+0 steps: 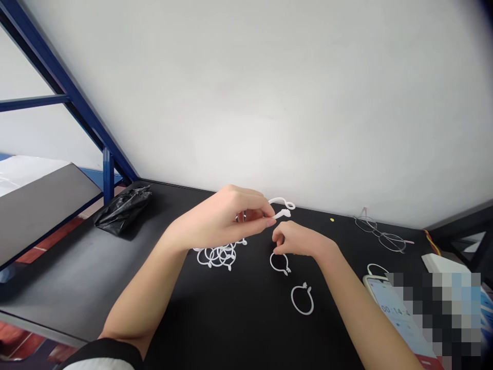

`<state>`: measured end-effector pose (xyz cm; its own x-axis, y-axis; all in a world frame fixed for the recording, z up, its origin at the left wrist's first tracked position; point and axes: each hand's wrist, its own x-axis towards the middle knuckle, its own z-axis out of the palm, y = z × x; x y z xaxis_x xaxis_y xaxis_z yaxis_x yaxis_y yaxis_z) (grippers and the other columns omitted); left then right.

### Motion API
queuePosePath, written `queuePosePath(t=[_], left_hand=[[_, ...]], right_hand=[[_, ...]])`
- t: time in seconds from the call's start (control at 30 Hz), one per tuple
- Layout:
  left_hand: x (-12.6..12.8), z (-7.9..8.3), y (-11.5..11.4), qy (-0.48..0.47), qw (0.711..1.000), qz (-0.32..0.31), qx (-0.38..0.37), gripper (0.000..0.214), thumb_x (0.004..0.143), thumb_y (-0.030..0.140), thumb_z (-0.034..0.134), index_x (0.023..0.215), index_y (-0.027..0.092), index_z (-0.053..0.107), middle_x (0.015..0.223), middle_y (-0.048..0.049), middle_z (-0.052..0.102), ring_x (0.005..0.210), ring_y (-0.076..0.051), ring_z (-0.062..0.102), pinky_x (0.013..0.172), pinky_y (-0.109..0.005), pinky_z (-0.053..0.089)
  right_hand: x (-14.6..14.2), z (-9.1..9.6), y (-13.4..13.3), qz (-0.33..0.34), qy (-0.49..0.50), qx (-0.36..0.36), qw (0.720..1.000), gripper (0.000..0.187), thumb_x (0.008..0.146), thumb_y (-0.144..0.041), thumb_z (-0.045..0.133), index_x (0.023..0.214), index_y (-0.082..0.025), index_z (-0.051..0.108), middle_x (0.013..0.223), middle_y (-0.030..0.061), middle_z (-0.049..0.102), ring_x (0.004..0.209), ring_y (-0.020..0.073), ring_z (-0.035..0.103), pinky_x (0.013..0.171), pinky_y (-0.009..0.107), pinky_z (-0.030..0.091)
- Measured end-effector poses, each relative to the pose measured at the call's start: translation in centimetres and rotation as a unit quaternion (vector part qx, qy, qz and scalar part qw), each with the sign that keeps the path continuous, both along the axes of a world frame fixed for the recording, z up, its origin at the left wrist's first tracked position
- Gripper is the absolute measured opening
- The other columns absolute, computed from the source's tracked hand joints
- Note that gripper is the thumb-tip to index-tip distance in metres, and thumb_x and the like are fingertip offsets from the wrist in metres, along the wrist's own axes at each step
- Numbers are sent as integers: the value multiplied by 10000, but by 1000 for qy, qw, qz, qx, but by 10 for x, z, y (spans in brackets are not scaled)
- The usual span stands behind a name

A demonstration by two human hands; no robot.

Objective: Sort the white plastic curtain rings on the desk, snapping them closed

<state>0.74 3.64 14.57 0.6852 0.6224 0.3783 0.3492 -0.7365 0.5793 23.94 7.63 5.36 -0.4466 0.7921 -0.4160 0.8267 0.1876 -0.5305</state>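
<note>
My left hand (pixel 234 218) reaches over the table, thumb and forefinger pinched on a thin white open ring (pixel 284 213). The ring's knobbed end and a looped end stick out past the fingertips; the rest is hidden. To its right is my right hand (pixel 298 238), with curled fingers closed at the top of another white open ring (pixel 279 263), whose upper edge they cover. A third white ring (pixel 302 300), with a gap between two knobbed ends, lies nearer to me. Under my left hand, a pile of several similar white rings (pixel 217 255) is partly hidden.
The black table (pixel 239 318) meets a white wall. At left are a crumpled black plastic bag (pixel 125 208) and a blue metal frame (pixel 109 174). At right lie wire-rimmed glasses (pixel 379 234), a phone (pixel 385 293) showing a timer, and a white box (pixel 442 264).
</note>
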Motion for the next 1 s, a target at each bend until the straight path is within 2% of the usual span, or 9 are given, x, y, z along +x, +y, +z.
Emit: queuePosePath(t=[0.07,0.13,0.17,0.27,0.33,0.5,0.7,0.87,1.0], left_hand=[[0,1,-1,-3,1000,5,11,160,925,199,534,860,150,673,690,-4,604,603,-85,507,563,-202,414],[-1,2,-2,0,999,16,33,172,932,213,529,858,151,672,662,0,587,583,-86,494,554,-209,403],[-1,2,-3,4,999,23,45,183,937,224,523,859,152,672,650,1,579,574,-88,488,550,-214,397],[-1,2,-5,18,996,39,82,190,942,220,507,872,154,670,638,2,567,565,-90,479,547,-220,385],[1,1,-7,28,993,51,104,188,944,202,495,881,152,665,661,-2,578,566,-87,477,544,-218,376],[8,-2,-12,67,981,80,163,216,929,169,478,802,144,651,638,5,539,523,-80,409,509,-221,327],[13,-2,-13,66,979,76,175,222,924,162,476,775,147,640,622,12,530,516,-77,406,498,-215,325],[13,-4,-14,0,977,73,203,175,922,196,510,804,163,635,624,17,527,503,-70,409,478,-210,333],[18,-7,-13,-132,943,128,279,218,866,396,604,834,182,624,703,-22,565,555,-100,492,482,-230,401]], right_hand=[[-3,13,-5,12,66,79,995,86,764,-240,631,819,-181,662,789,22,685,665,153,626,594,267,490],[-8,29,-14,-16,162,188,969,133,865,-248,536,853,-193,657,779,10,673,677,145,617,618,273,501],[-10,37,-20,-45,214,257,941,139,887,-253,527,889,-201,656,813,14,673,694,146,619,624,277,513],[-15,54,-37,-110,322,458,821,94,887,-235,574,919,-222,661,867,35,673,723,164,637,640,309,554],[-15,60,-46,-94,343,514,780,97,872,-214,608,943,-240,669,870,41,680,703,173,642,613,329,568],[-16,67,-55,-9,317,514,797,250,826,-169,682,1056,-265,660,861,24,685,640,151,631,559,318,573],[-16,68,-56,-11,314,531,787,244,824,-149,691,1022,-292,686,825,1,715,592,144,644,539,316,582],[-15,66,-59,-19,318,576,753,184,806,-173,726,914,-322,726,820,-1,759,658,202,708,554,356,615],[-13,68,-69,-36,307,612,728,232,794,-168,745,945,-343,733,854,0,767,690,219,725,565,356,618]])
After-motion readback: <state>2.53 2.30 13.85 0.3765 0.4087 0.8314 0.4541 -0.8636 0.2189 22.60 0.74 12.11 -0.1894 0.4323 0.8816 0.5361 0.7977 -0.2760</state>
